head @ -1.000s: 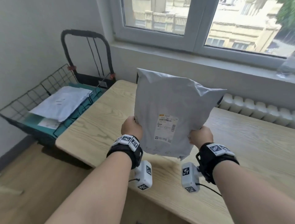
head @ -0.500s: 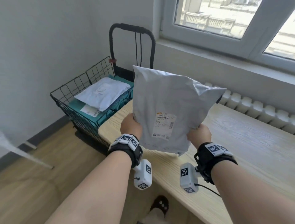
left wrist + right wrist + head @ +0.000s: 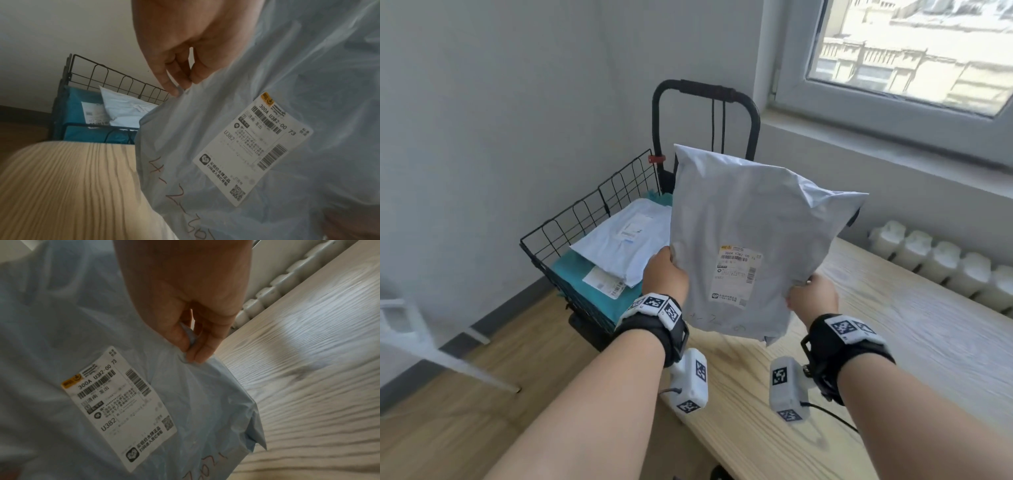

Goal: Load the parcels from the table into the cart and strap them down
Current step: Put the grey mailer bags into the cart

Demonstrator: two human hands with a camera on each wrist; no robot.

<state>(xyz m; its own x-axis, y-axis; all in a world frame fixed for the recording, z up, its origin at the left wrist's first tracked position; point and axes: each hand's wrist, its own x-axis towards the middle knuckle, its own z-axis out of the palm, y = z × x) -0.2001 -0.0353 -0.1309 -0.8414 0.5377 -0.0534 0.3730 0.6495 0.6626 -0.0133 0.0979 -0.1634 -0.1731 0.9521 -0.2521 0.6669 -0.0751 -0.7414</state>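
Observation:
I hold a grey plastic mailer parcel [image 3: 753, 219] upright in the air, over the table's left end beside the cart. Its white shipping label [image 3: 738, 275] faces me. My left hand [image 3: 666, 274] pinches its left edge, and in the left wrist view that hand [image 3: 180, 81] nips the thin plastic of the parcel [image 3: 267, 113]. My right hand [image 3: 812, 296] pinches the right edge; the right wrist view shows this hand [image 3: 191, 344] gripping a bunched fold of the parcel [image 3: 82, 337]. The black wire cart [image 3: 571, 226] stands to the left, holding a white mailer [image 3: 630, 236] on a teal parcel [image 3: 571, 270].
The light wooden table [image 3: 893, 342] runs right from the cart. A white radiator [image 3: 941, 263] lines the wall under the window sill [image 3: 893, 150]. The cart's black handle [image 3: 705, 89] rises behind the parcel. Wooden floor [image 3: 448, 428] lies at the left.
Both hands have carried the parcel leftwards toward the cart, and my view has turned left with them. The cart now sits near the middle of the head view. The grip is unchanged.

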